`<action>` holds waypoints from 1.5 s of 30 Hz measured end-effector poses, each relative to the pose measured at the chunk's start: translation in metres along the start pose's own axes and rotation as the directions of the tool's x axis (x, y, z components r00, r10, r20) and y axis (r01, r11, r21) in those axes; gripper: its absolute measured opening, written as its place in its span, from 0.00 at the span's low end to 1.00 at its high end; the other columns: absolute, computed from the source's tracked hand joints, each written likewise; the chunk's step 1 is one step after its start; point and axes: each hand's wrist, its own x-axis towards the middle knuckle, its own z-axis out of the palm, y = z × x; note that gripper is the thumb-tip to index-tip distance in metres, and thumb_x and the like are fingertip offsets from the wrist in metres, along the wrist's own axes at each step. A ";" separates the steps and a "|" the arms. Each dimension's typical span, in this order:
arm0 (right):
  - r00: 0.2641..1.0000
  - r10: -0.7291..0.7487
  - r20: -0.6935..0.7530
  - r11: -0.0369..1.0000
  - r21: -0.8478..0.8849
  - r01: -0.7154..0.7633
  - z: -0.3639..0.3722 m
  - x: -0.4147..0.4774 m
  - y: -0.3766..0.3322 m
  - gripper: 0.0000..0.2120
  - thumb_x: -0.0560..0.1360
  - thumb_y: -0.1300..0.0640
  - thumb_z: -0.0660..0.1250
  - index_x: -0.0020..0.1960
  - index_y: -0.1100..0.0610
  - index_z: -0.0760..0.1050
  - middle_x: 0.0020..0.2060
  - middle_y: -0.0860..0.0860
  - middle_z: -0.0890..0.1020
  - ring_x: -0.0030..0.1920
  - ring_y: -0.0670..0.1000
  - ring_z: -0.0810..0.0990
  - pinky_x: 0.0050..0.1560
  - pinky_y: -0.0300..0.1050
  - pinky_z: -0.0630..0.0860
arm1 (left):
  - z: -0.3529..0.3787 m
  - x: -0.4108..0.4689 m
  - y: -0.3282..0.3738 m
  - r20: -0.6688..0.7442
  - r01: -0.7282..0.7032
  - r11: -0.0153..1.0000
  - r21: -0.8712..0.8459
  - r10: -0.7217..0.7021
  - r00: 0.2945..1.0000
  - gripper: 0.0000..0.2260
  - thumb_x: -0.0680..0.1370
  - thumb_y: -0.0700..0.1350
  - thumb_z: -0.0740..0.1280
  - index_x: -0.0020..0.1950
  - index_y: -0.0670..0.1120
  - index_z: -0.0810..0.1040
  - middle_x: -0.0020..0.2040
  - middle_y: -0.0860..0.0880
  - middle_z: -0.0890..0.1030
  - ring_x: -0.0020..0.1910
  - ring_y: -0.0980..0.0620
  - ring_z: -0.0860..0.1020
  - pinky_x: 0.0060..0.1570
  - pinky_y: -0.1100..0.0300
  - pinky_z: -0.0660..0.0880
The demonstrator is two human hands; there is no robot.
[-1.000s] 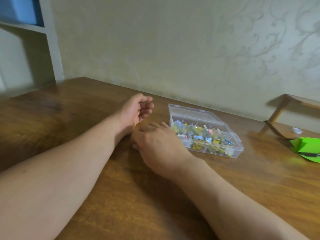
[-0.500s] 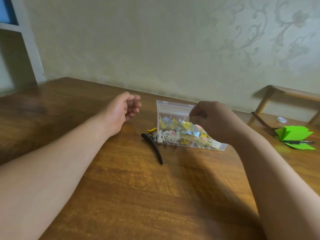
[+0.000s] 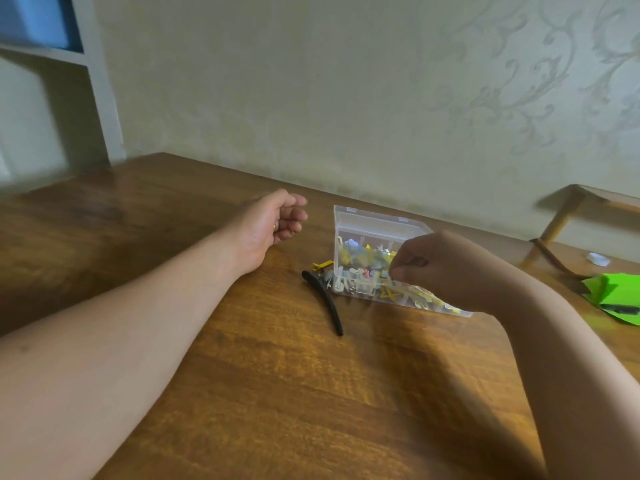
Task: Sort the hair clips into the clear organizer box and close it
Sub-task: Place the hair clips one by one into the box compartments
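Note:
The clear organizer box [image 3: 367, 223] stands on the wooden table [image 3: 277, 393], its lid partly raised and several small coloured hair clips [image 3: 360, 254] inside. My right hand [image 3: 446, 268] hovers over the box's right half with its fingertips pinched at the clear lid's front edge; that half is hidden behind it. A long black hair clip [image 3: 325, 301] lies on the table just left of the box, and a small yellow clip [image 3: 322, 265] rests at its far end. My left hand [image 3: 277, 225] rests on the table left of the box with its fingers curled in.
Green folded paper [image 3: 613, 292] with a dark object on it lies at the right edge. A wooden stand [image 3: 568, 216] and a small white object [image 3: 599, 259] sit behind it. A white shelf unit [image 3: 100, 98] rises at the far left, with the wall close behind.
My right hand left the table beside the box, uncovered the black and yellow clips, and moved right onto the box, whose lid came up. My left hand stayed curled.

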 end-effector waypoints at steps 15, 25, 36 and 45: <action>0.977 -0.210 0.037 0.953 -0.213 0.213 0.026 0.051 -0.104 0.08 0.78 0.52 0.70 0.54 0.42 0.85 0.54 0.41 0.85 0.58 0.49 0.82 0.64 0.53 0.77 | 0.004 0.002 0.003 -0.046 0.008 0.995 -0.099 -0.012 0.999 0.10 0.82 0.42 0.62 0.55 0.44 0.83 0.36 0.50 0.84 0.34 0.53 0.79 0.37 0.61 0.73; 0.966 -0.152 0.208 0.923 -0.320 0.214 0.030 0.067 -0.098 0.15 0.79 0.60 0.68 0.56 0.43 0.87 0.51 0.38 0.81 0.59 0.46 0.81 0.67 0.53 0.77 | 0.001 0.004 0.001 -0.055 0.014 0.998 -0.066 -0.017 0.998 0.11 0.82 0.44 0.63 0.56 0.45 0.85 0.41 0.49 0.86 0.39 0.52 0.82 0.42 0.59 0.77; 0.967 -0.178 0.184 0.910 -0.343 0.233 0.035 0.068 -0.087 0.09 0.80 0.52 0.69 0.56 0.39 0.84 0.48 0.36 0.79 0.53 0.44 0.79 0.64 0.53 0.78 | 0.001 0.005 0.000 -0.051 0.016 0.998 -0.055 -0.019 0.999 0.12 0.82 0.44 0.63 0.57 0.46 0.85 0.42 0.49 0.87 0.40 0.52 0.82 0.43 0.58 0.77; 0.964 -0.223 0.143 0.914 -0.314 0.258 0.038 0.072 -0.093 0.06 0.80 0.50 0.69 0.52 0.44 0.84 0.50 0.41 0.84 0.53 0.47 0.81 0.62 0.54 0.78 | 0.001 0.003 0.000 -0.048 0.011 0.999 -0.043 -0.013 0.999 0.12 0.82 0.44 0.63 0.58 0.45 0.85 0.42 0.48 0.87 0.40 0.52 0.82 0.45 0.57 0.77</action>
